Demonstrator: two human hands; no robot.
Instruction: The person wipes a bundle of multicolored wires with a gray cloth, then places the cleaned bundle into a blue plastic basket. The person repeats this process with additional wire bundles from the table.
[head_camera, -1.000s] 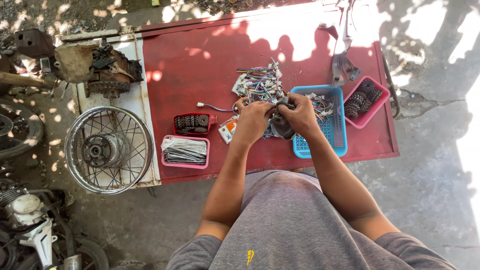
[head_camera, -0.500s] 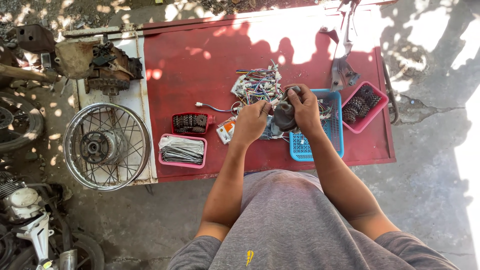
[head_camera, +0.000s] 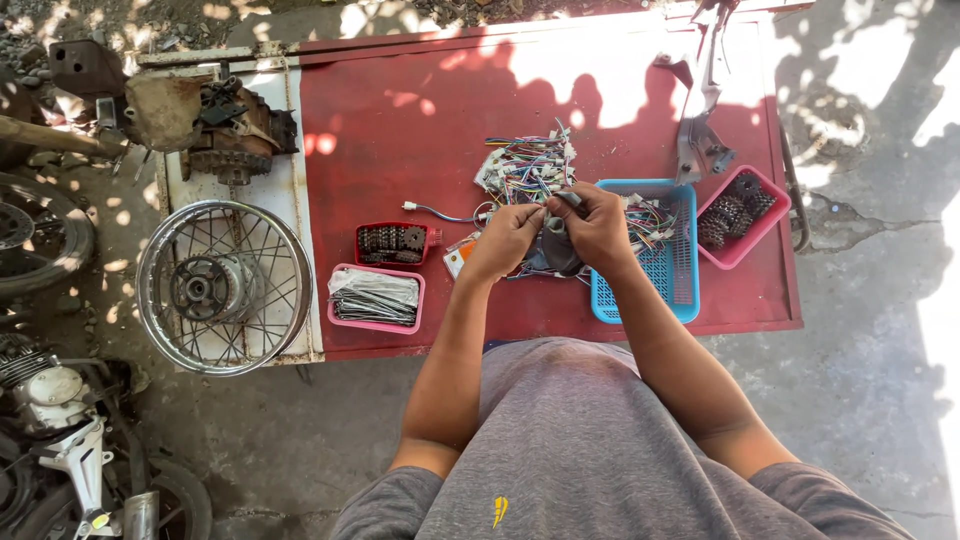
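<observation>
My left hand (head_camera: 506, 240) and my right hand (head_camera: 598, 226) are closed together on a dark grey round part (head_camera: 553, 242) held just above the red table (head_camera: 420, 120). A bundle of coloured wires (head_camera: 525, 168) lies right behind my hands. More wires fill the blue basket (head_camera: 650, 300) under my right wrist. My fingers hide most of the grey part.
A pink tray of sprockets (head_camera: 742, 216) stands right of the blue basket. Left of my hands are a red tray of gears (head_camera: 392, 242) and a pink tray of spokes (head_camera: 374, 298). A spoked wheel (head_camera: 224, 286), an engine block (head_camera: 215, 115) and motorcycle parts (head_camera: 60, 420) lie at the left.
My hands have turned the grey part slightly and shifted a little toward the wire bundle; the view has moved a bit.
</observation>
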